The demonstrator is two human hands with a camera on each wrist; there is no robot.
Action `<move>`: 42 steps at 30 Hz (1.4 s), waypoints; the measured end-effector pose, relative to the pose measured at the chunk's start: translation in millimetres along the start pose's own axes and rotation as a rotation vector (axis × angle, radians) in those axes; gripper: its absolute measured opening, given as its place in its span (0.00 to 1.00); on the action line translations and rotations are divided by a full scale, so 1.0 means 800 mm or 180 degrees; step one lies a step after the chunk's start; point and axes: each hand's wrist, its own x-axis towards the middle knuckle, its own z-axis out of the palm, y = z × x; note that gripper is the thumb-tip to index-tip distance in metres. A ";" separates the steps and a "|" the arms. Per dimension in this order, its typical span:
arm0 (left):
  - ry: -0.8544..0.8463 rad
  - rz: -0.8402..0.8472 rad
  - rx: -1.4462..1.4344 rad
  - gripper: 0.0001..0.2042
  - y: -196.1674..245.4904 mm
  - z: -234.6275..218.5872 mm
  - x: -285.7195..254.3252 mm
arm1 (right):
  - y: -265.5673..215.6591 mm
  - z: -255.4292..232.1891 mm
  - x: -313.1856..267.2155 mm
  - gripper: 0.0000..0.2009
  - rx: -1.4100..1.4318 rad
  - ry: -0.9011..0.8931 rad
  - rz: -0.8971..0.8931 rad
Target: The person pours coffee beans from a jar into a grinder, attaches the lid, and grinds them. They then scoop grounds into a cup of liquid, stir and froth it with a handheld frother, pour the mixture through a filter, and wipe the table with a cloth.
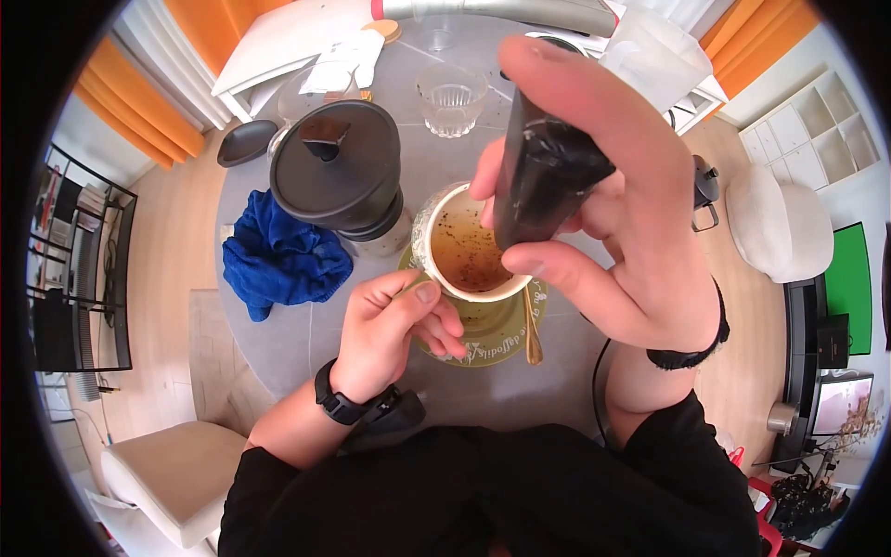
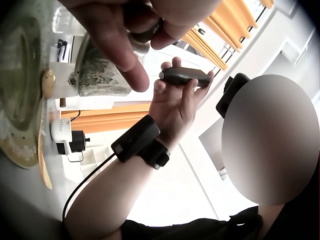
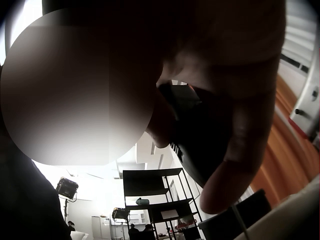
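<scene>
Gripping a black handheld device [image 1: 543, 181] with the fingers of the right hand [image 1: 645, 200], toward the teacup's [image 1: 471, 243] one o'clock; pinching its handle [image 1: 409, 287] at eight o'clock with the left hand's [image 1: 394, 320].

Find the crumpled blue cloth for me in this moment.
In the head view, the crumpled blue cloth lies on the grey tabletop, left of the person's left hand and beside the container with the round black lid.

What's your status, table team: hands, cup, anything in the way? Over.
Left hand on cup; right hand gripping black object, higher up. Cup holds amber liquid, dark specks. Lidded jug close left, spoon near right. Over.
</scene>
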 end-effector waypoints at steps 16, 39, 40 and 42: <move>-0.0082 0.0104 -0.0088 0.13 0.001 -0.001 0.001 | 0.008 -0.008 0.011 0.42 -0.0927 -0.0111 -0.0972; -0.0181 0.0045 -0.0121 0.14 0.001 -0.003 0.000 | 0.013 -0.009 0.008 0.45 -0.0949 -0.0066 -0.1189; -0.0179 0.0044 -0.0128 0.14 0.001 -0.003 0.000 | 0.014 -0.009 0.007 0.45 -0.0942 -0.0047 -0.1186; -0.0176 0.0043 -0.0135 0.14 0.001 -0.003 0.000 | 0.016 -0.007 0.005 0.45 -0.0929 -0.0008 -0.1183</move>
